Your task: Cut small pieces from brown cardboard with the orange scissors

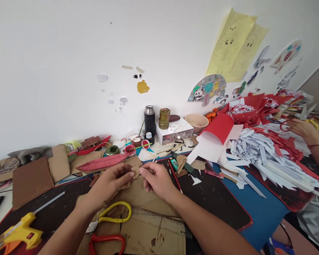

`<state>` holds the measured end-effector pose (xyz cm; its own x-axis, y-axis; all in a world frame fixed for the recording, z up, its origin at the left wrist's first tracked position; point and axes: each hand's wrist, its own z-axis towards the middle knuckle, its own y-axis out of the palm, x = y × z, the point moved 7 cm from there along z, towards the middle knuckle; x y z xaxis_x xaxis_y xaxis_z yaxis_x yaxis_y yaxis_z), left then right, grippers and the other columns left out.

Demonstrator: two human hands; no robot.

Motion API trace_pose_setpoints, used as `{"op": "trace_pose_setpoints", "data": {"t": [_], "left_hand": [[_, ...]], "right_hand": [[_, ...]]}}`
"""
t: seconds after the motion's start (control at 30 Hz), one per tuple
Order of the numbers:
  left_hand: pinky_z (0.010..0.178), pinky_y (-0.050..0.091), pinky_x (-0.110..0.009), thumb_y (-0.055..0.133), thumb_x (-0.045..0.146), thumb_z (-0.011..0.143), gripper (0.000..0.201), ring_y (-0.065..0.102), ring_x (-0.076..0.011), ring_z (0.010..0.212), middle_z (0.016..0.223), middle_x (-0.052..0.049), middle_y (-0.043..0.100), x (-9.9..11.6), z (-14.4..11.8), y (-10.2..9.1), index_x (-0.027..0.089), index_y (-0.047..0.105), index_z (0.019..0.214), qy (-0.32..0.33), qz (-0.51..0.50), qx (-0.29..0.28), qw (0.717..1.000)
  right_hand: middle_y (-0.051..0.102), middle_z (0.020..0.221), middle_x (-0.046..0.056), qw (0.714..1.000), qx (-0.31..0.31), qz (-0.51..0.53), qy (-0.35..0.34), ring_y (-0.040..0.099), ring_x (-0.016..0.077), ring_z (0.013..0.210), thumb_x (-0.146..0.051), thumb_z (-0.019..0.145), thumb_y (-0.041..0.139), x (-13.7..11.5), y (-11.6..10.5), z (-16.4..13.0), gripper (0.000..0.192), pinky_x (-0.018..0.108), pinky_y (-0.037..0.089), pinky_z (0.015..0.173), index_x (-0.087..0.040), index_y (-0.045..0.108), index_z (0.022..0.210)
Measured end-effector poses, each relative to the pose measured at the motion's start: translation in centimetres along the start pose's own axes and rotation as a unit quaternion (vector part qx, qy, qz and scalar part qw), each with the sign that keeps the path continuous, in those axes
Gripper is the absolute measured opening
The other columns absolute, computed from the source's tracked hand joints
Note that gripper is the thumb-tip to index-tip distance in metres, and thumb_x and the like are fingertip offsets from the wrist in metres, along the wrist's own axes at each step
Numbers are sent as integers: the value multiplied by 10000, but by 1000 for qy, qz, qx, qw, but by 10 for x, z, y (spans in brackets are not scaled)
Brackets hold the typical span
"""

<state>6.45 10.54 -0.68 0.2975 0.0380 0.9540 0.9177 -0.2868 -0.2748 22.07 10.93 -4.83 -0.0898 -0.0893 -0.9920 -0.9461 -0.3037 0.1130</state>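
the left hand (115, 180) and right hand (158, 180) pinch a small tan cardboard piece (135, 170) between their fingers. at seven o'clock, yellow-and-red-handled scissors (93, 226) lie on a flat brown cardboard sheet (140, 232).

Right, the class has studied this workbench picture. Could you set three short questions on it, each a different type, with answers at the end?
1. Multiple choice. What is between the fingertips of the person's left hand and right hand?
A) a paintbrush
B) a small piece of cardboard
C) a strip of white paper

2. True or false. The green-brown cup stands on the white box.

3. Fill in the missing word. The scissors have one yellow handle and one ____ handle.

Key: 1. B; 2. True; 3. red.
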Motion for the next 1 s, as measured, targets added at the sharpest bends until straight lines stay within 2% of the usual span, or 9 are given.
{"op": "trace_pose_setpoints", "data": {"t": [0.17, 0.3, 0.47, 0.67, 0.73, 0.87, 1.0], "left_hand": [[617, 471, -285, 811, 681, 743, 496, 541, -161, 643, 717, 28, 613, -6, 1, 0, 216, 661, 832, -28, -32, 11, 999], [639, 452, -299, 784, 670, 747, 474, 548, -184, 683, 738, 17, 622, -8, 2, 0, 217, 675, 835, -28, 33, -7, 999], [641, 433, -299, 718, 690, 812, 473, 515, -184, 686, 749, 16, 595, -5, 1, 5, 220, 661, 821, 0, 83, -10, 996], [663, 439, -296, 661, 696, 881, 474, 531, -193, 732, 769, 15, 587, -6, 2, 12, 225, 652, 828, 36, 120, -17, 992], [646, 426, -292, 692, 711, 849, 494, 511, -185, 712, 761, 18, 582, -11, 4, 11, 218, 671, 847, 20, 95, -8, 995], [589, 384, -279, 754, 749, 780, 557, 456, -155, 640, 731, 39, 553, -19, 7, 6, 209, 672, 891, -16, -17, 13, 1000], [583, 366, -275, 795, 745, 747, 562, 436, -147, 625, 691, 55, 530, -20, 7, 5, 210, 655, 848, -25, -22, 6, 999]], "right_hand": [[599, 573, -74, 999, -38, 3, 8, 495, 97, 415, -605, 917, 748, 2, 2, 1, 421, 211, 396, 439, -201, 640, 966], [626, 608, -61, 998, -62, 0, 0, 514, 98, 436, -541, 941, 740, 2, 3, 2, 360, 211, 408, 450, -197, 641, 971], [578, 556, -84, 998, -44, -40, 0, 493, 95, 417, -414, 985, 703, 4, 0, 3, 230, 211, 415, 466, -193, 649, 959], [523, 508, -101, 1000, -8, -22, -6, 490, 109, 383, -472, 941, 709, 4, -6, 6, 279, 219, 366, 412, -206, 633, 905], [520, 493, -104, 1000, -11, -17, -7, 492, 109, 380, -502, 928, 708, 5, -6, 7, 303, 218, 359, 407, -208, 632, 914], [534, 483, -108, 999, -31, -16, 10, 490, 103, 373, -576, 900, 717, 10, -2, 7, 374, 214, 351, 404, -218, 611, 924], [590, 531, -93, 998, -55, 3, 32, 503, 101, 383, -647, 861, 745, 15, 3, 6, 456, 214, 334, 391, -222, 595, 934]]}}
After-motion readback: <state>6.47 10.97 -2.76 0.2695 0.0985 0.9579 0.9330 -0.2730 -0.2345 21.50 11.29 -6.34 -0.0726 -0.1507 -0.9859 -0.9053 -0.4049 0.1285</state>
